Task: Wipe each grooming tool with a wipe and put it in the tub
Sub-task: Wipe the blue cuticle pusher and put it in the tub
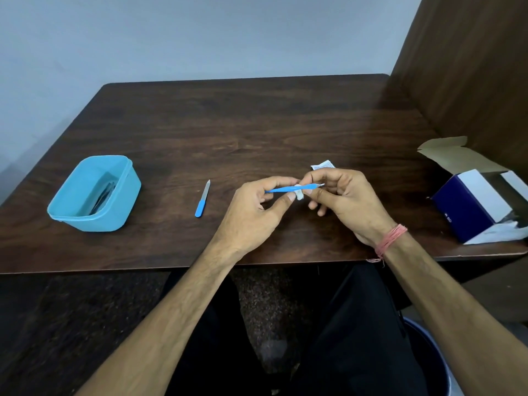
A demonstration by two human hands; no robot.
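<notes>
My left hand (258,208) pinches a small white crumpled wipe (299,193) around a slim blue plastic tool (281,190); my right hand (344,195) grips its metal tip. Far left of both on the dark wooden tabletop (228,132): light-blue plastic tub (95,194).

L hand (257,207) & R hand (343,195) pinch wipe (299,193) round blue tool (281,189) (above table (257,124)).

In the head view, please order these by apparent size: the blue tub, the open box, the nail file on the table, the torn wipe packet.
1. blue tub and open box: look alike, box partly cut off
2. nail file
3. torn wipe packet, partly hidden by fingers
</notes>
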